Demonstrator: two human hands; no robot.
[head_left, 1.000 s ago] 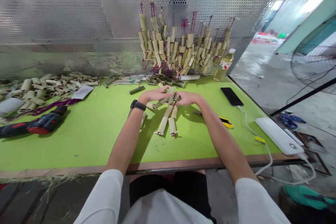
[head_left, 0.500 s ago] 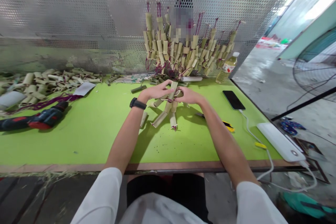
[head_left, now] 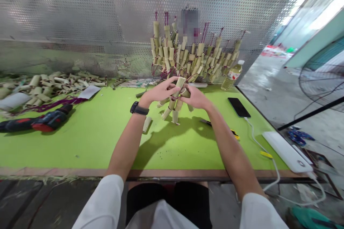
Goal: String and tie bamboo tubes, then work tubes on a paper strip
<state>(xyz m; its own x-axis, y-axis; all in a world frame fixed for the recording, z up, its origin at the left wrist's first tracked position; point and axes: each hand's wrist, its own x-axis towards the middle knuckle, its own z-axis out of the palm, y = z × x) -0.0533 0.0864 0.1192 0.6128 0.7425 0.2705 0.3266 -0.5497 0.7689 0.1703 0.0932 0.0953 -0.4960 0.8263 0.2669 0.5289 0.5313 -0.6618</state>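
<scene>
Between my hands hangs a bundle of short bamboo tubes [head_left: 172,104], strung on dark cord and held above the green tabletop [head_left: 107,132]. My left hand [head_left: 163,91], with a black watch on the wrist, is closed around the upper left of the bundle, its thumb against an upright tube. My right hand [head_left: 197,97] grips the bundle's right side, the fingers curled by a wider tube with its open end showing. The lower tubes splay out beneath my palms. Some fingertips are hidden behind the bamboo. A loose bamboo piece [head_left: 147,124] lies left of the bundle.
Strung bamboo bundles [head_left: 185,57] hang on the perforated metal panel [head_left: 80,18]. Cut tubes [head_left: 43,89], purple cord and a power drill [head_left: 48,120] lie left. Rightward are a utility knife [head_left: 235,134], phone [head_left: 239,107], bottle [head_left: 232,75] and white power bank [head_left: 287,151].
Both hands have lifted the bamboo bundle a little off the tabletop, and its lower tubes have drawn closer together. The camera view has tilted up slightly.
</scene>
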